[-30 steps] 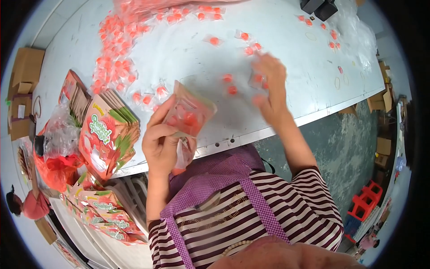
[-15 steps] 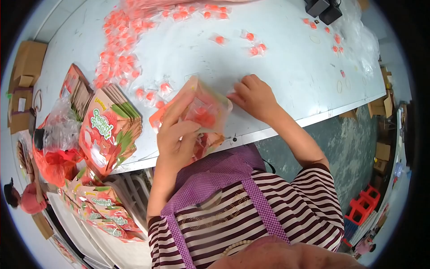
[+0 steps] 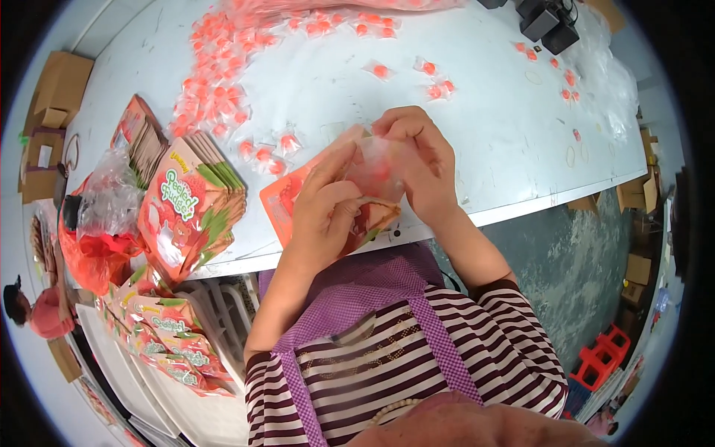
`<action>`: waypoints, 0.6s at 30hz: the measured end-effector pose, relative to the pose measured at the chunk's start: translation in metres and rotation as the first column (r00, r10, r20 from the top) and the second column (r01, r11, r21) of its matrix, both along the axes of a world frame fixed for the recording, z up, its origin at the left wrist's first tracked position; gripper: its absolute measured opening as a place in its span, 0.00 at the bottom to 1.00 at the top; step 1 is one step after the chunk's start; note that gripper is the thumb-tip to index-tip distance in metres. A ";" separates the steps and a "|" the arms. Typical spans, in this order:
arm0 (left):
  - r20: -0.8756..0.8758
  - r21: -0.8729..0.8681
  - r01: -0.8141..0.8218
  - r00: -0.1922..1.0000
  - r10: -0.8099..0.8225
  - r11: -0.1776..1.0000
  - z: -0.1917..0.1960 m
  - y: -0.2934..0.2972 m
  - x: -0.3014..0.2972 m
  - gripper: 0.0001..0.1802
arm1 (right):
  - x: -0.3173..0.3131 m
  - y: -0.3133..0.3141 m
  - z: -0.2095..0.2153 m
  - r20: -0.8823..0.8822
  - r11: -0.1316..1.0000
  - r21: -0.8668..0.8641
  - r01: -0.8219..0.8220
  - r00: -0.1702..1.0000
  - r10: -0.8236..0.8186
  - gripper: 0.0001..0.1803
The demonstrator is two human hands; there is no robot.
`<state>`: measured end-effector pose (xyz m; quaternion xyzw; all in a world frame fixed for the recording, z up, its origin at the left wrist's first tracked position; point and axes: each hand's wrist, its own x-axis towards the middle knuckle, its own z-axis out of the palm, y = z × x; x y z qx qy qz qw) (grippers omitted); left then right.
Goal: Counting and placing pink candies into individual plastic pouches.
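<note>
My left hand [image 3: 325, 205] is closed on a red printed candy pouch [image 3: 279, 203], held tilted over the table's front edge. Red pieces show blurred through the pouch's clear panel [image 3: 376, 165]. Against the pouch's upper right side, my right hand [image 3: 426, 160] has its fingers curled and grips the edge there; its fingertips are partly hidden. Just left of the pouch lie several clear-wrapped red candies [image 3: 264, 154]. A larger heap of the same candies [image 3: 212, 97] spreads behind them.
Stacked flat pouches [image 3: 182, 205] stand at the left table edge, beside a red plastic bag [image 3: 97, 257]. Filled pouches [image 3: 175, 335] lie in a white crate below. Black devices [image 3: 547, 26] and clear plastic film [image 3: 599, 82] sit far right. A person [image 3: 48, 313] is at far left.
My right hand has moved from beside the pouch onto its upper right edge. My left hand and the pouch have shifted right and turned. The whole view has shifted slightly.
</note>
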<state>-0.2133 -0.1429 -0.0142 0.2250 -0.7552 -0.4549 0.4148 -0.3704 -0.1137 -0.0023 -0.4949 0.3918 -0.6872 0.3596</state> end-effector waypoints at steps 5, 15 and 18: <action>0.033 0.063 0.004 0.999 -0.006 0.998 0.006 0.002 0.007 0.07 | -0.004 0.012 -0.005 -0.268 1.000 0.023 0.009 0.963 -0.003 0.09; -0.033 -0.065 0.046 0.998 -0.048 0.997 -0.003 -0.002 0.012 0.04 | -0.005 0.023 -0.012 -0.373 0.997 -0.041 -0.062 0.927 0.043 0.23; 0.017 -0.131 0.044 0.999 -0.042 0.990 0.003 -0.002 0.013 0.03 | -0.007 0.023 -0.005 -0.405 0.997 -0.051 -0.060 0.914 0.034 0.26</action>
